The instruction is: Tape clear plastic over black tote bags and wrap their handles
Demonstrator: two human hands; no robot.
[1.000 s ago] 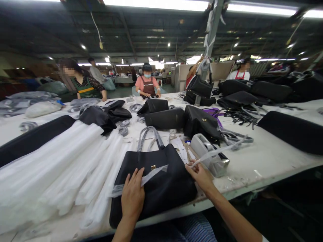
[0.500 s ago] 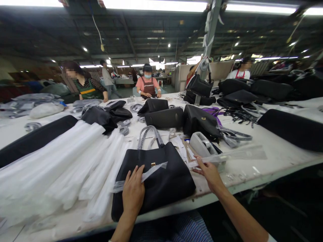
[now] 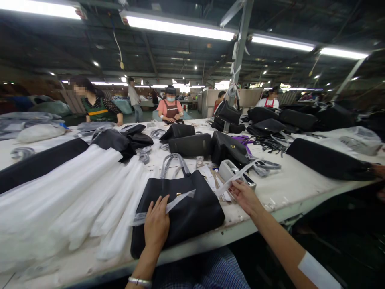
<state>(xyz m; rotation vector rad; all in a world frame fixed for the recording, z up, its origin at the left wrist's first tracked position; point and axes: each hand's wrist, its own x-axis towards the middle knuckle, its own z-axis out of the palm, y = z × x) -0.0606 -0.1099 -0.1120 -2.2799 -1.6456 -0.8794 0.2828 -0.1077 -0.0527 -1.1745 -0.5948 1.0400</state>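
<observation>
A black handbag (image 3: 192, 212) lies at the table's front edge, its handles (image 3: 177, 161) wrapped in clear plastic. Flat on the bag rests my left hand (image 3: 157, 222), fingers outstretched. It covers part of a translucent plastic strip (image 3: 182, 200) that runs slantwise across the bag beside the small gold clasp (image 3: 179, 194). Right of the bag, my right hand (image 3: 243, 196) pinches a second translucent strip (image 3: 237, 176) between thumb and fingers. Just behind that hand stands a grey tape dispenser (image 3: 230, 169), partly covered by the strip.
Long white foam rolls (image 3: 60, 192) are piled at my left. More black bags (image 3: 190, 145) stand behind the handbag, and another (image 3: 327, 158) lies at the right. Paper pieces (image 3: 207, 173) lie near the dispenser. Across the table a person in a brown apron (image 3: 172, 110) works.
The strip in my right hand pointed nearly level to the right and now angles up and away. That hand has shifted slightly left. My left hand stays on the bag; the view has tilted.
</observation>
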